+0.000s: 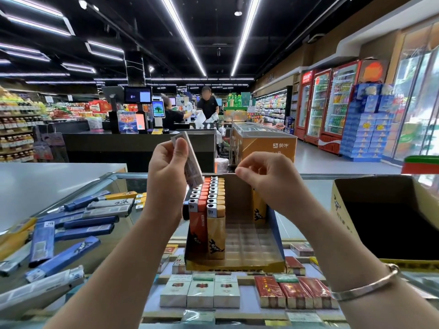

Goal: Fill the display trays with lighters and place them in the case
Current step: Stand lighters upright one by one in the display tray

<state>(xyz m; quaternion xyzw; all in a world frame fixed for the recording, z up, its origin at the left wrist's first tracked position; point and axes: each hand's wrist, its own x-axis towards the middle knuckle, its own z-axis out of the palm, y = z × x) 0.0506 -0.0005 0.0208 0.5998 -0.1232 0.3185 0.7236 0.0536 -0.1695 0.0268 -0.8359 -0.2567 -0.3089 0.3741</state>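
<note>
Loading a grey lighter into the tray

Left hand [166, 162] pinches the grey lighter [190, 160] above the display tray [275, 236] — seat it upright beside the filled rows; right hand [268, 179] hovers, fingertips loosely curled, empty.

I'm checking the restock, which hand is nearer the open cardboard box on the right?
Right. The right hand is above the display tray, beside the cardboard box; the left hand, holding lighters, is farther away.
</note>
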